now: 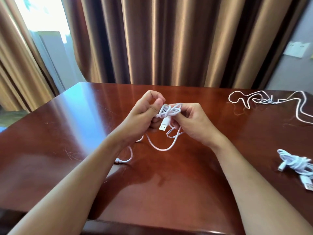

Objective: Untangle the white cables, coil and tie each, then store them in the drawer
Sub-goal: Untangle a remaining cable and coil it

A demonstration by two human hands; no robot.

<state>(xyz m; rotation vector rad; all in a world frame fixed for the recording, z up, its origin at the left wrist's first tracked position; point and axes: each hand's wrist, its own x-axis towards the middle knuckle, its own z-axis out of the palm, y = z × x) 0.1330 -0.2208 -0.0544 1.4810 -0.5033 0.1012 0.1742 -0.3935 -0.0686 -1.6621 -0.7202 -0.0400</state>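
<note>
Behind the glossy red-brown table [71, 133] hang bronze curtains [169, 39], with a pale wall socket [295, 49] off to the right. On the far right corner sprawls a loose white cable [264, 99]; nearer, at the right edge, lies a bundled white cable [295, 162], plug poking out. Above the middle of the table, the left hand [144, 114] and right hand [191, 121] sit close together, both pinching a knotted white cable [170, 111]. Its USB plug [164, 125] dangles between them, and slack loops trail down onto the wood toward the left forearm.
</note>
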